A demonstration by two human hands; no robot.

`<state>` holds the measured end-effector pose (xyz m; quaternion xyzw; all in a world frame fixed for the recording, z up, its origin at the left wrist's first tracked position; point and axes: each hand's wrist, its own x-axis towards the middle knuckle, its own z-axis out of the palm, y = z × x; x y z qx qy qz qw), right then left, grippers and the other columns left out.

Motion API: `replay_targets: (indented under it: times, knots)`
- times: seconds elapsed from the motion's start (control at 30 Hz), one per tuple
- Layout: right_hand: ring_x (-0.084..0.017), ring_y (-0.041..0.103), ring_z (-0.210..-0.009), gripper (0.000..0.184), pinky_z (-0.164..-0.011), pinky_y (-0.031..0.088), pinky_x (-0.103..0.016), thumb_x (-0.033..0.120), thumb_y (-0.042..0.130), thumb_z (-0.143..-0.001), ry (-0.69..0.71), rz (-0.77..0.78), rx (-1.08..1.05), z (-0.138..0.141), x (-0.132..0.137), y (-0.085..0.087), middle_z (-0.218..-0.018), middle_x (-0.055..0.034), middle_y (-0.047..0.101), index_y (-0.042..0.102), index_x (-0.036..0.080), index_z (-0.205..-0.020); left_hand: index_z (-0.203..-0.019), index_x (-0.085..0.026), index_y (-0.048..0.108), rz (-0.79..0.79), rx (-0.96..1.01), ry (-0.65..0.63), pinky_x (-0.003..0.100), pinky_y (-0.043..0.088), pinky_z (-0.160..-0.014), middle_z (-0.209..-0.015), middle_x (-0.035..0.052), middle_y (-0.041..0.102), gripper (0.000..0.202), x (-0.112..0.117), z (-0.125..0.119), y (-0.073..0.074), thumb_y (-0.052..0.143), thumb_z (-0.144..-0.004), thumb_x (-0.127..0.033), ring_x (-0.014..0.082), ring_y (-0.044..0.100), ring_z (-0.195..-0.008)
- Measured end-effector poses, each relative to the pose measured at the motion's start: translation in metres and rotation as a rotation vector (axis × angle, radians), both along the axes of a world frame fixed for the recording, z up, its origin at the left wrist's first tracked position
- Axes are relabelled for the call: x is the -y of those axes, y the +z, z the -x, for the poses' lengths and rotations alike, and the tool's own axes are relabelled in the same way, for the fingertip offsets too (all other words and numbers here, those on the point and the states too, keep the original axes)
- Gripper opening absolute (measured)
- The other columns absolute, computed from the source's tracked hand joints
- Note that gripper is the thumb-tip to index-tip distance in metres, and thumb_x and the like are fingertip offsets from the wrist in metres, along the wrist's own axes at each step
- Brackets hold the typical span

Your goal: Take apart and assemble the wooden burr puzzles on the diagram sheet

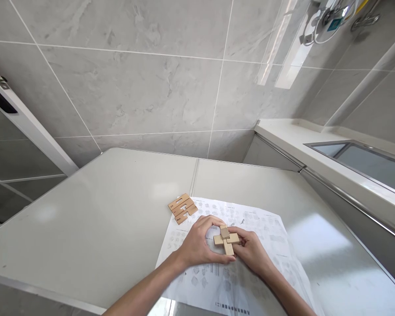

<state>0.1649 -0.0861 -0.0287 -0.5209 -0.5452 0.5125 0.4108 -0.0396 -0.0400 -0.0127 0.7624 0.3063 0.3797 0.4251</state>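
Several interlocked pale wooden blocks form a cross-shaped burr puzzle (229,238), held above a printed paper sheet (266,224). My left hand (200,241) curves round it from the left, thumb at the near arm and fingers at the far arm. From the right, my right hand (248,248) grips the right arm between thumb and fingers. Beyond my left hand, flat brown wooden pieces (183,208) with cut-out slots and small dark marks lie side by side at the sheet's far left corner.
Under the sheet is a pale folding table (85,219) with a seam across it. A grey tiled wall (134,87) stands behind. To the right runs a white counter (279,136) with a sink (365,160). A white-framed door (29,118) is at the left.
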Motion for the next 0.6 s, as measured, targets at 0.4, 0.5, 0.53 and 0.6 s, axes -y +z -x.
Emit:
replay_targets:
  times: [0.4, 0.5, 0.53, 0.6]
  knots:
    - [-0.017, 0.062, -0.059, 0.026, -0.057, 0.051, -0.029, 0.02, 0.067, -0.078, 0.034, 0.017, -0.06, -0.0006, -0.0001, -0.0011, -0.07, 0.0029, 0.071, 0.072, 0.022, -0.103, -0.11, -0.026, 0.069, 0.04, 0.001, 0.0, 0.045, 0.054, -0.1, -0.116, 0.0073, 0.075, 0.068, 0.001, -0.0005, 0.0013, 0.104, -0.06, -0.055, 0.0324, 0.07, -0.109]
    - [-0.02, 0.07, -0.073, 0.025, -0.067, 0.054, -0.03, 0.023, 0.072, -0.085, 0.053, 0.003, -0.073, -0.0002, 0.0006, 0.0002, -0.082, 0.0, 0.075, 0.07, 0.022, -0.109, -0.11, -0.025, 0.07, 0.054, 0.02, 0.01, 0.044, 0.054, -0.1, -0.115, 0.0074, 0.075, 0.065, 0.0, -0.0009, 0.0023, 0.104, -0.061, -0.052, 0.0316, 0.071, -0.109]
    - [-0.021, 0.072, -0.078, 0.025, -0.071, 0.055, -0.031, 0.025, 0.073, -0.087, 0.057, -0.003, -0.076, -0.0002, 0.0008, 0.0005, -0.087, -0.0012, 0.077, 0.069, 0.023, -0.112, -0.11, -0.025, 0.07, 0.059, 0.027, 0.016, 0.043, 0.054, -0.099, -0.115, 0.0073, 0.075, 0.064, -0.0005, -0.001, 0.0029, 0.104, -0.062, -0.05, 0.0312, 0.071, -0.108]
    - [-0.022, 0.074, -0.083, 0.029, -0.075, 0.057, -0.033, 0.031, 0.076, -0.091, 0.067, -0.01, -0.084, -0.0001, 0.0013, 0.0009, -0.093, -0.0029, 0.078, 0.066, 0.023, -0.117, -0.11, -0.024, 0.069, 0.071, 0.042, 0.03, 0.042, 0.055, -0.097, -0.113, 0.0068, 0.075, 0.061, -0.0017, -0.001, 0.0045, 0.103, -0.064, -0.049, 0.0299, 0.071, -0.106]
